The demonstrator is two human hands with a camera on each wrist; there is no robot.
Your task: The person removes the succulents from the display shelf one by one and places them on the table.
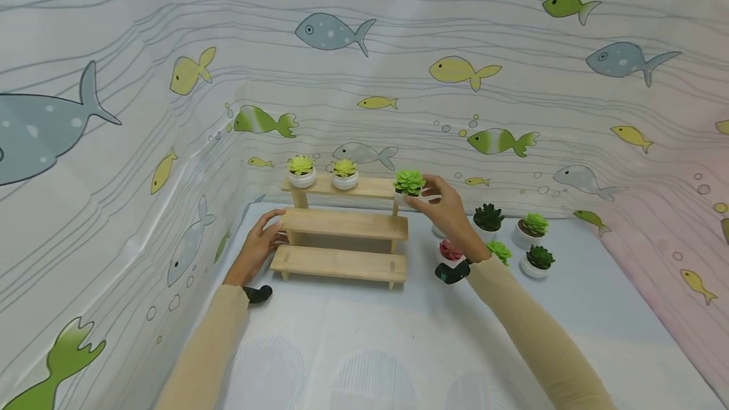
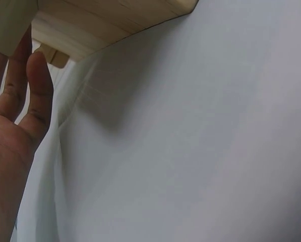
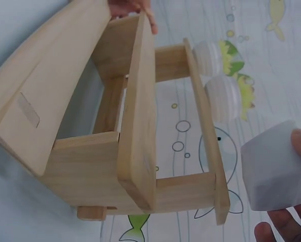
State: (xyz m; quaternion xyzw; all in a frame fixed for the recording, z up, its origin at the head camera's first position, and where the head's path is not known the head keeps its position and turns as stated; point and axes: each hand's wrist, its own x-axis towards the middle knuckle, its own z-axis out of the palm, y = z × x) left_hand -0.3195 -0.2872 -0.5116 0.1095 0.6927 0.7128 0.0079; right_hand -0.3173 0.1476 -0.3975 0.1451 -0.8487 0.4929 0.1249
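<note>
My right hand [image 1: 446, 209] pinches a potted succulent [image 1: 409, 181] with bright green leaves at the right end of the top shelf. Its white pot [image 3: 271, 169] shows beside that shelf in the right wrist view, between thumb and fingers. My left hand [image 1: 259, 248] holds the left end of a three-step wooden stand [image 1: 344, 224] at its middle step. Close up, the left fingers [image 2: 39, 93] bend slightly against the wood, while the thumb is out of sight there. Two yellow-green succulents [image 1: 300, 171] [image 1: 344, 173] in white pots stand on the top shelf.
Right of the stand, several potted succulents stand on the table, among them a reddish one [image 1: 450, 250], a dark green one [image 1: 488, 217] and a light green one [image 1: 533, 226]. My right forearm partly covers this group. A fish-patterned sheet [image 1: 364, 87] rises behind the stand.
</note>
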